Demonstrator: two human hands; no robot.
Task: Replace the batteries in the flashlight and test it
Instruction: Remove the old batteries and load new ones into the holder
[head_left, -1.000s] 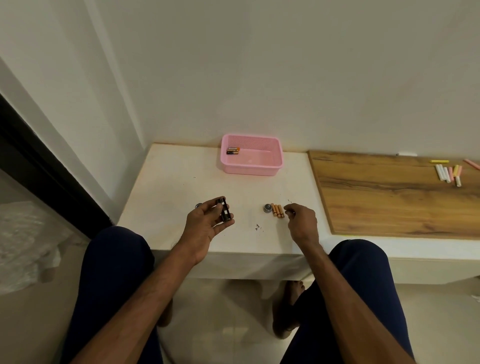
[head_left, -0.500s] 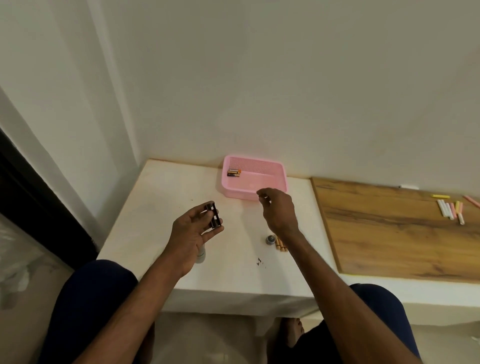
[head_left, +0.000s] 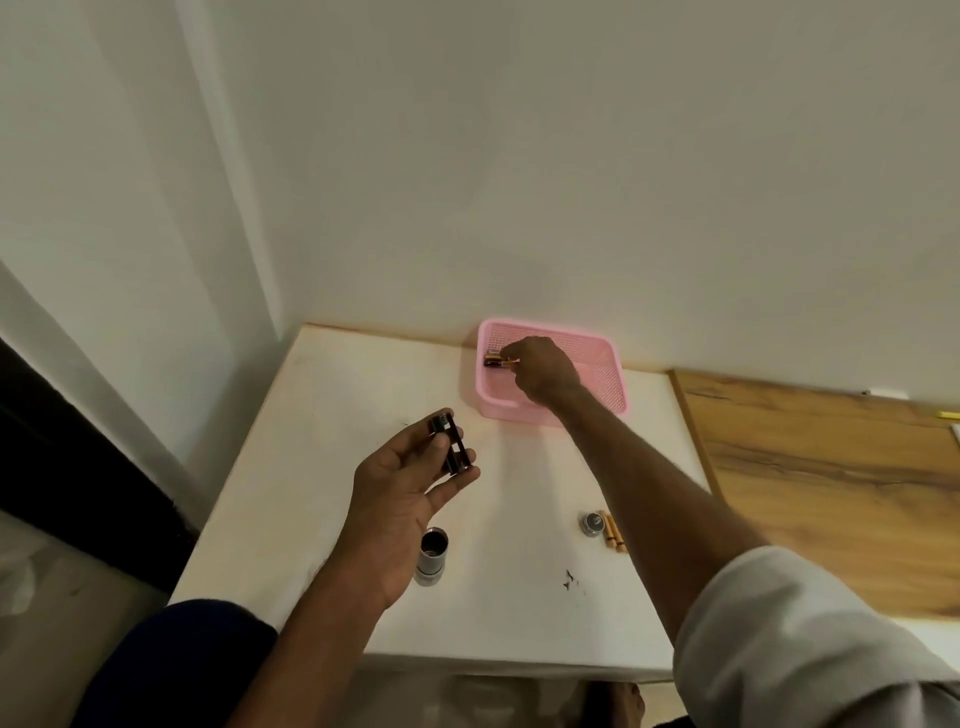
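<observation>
My left hand (head_left: 402, 493) pinches the black battery holder (head_left: 451, 442), slots empty, above the white table (head_left: 322, 415). My right hand (head_left: 543, 371) pinches black-and-gold batteries (head_left: 496, 360) in the pink basket (head_left: 613, 384). Silver flashlight body (head_left: 431, 556) lies open-ended by my left wrist.

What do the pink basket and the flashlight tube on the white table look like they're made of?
The pink basket looks like molded plastic: uniform colour, fine mesh of holes, softly glossy rim. The flashlight tube looks like metal, probably aluminium, with a dull silver sheen and a dark hollow opening; painted plastic can't be ruled out.
</observation>
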